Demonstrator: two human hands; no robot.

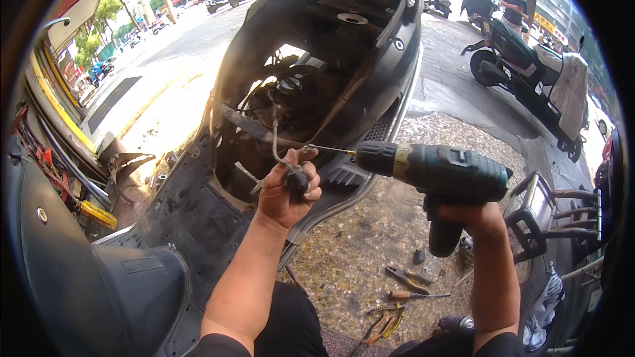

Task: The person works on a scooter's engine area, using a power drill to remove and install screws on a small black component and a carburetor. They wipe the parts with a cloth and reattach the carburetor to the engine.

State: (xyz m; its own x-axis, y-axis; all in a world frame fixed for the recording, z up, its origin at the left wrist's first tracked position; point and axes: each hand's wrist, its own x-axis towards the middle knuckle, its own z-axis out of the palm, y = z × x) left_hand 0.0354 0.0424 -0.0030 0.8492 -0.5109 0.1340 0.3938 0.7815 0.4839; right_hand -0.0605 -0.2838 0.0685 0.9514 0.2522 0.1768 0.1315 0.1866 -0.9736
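Observation:
My left hand (286, 188) grips a bent grey metal tube with a black rubber end (296, 178), held over the opened body of a black scooter (317, 59). My right hand (466, 215) holds a dark green cordless drill (433, 170) by its handle. The drill's bit (329, 150) points left and its tip touches the part at my left thumb. Beneath the part, the scooter's inner frame and wiring lie exposed.
Pliers and a screwdriver (407, 287) lie on the speckled ground near my knees. A metal rack (552, 208) stands at the right. A parked scooter under a grey cover (529, 73) and a person (514, 3) are at the far right. A black seat (99, 277) fills the lower left.

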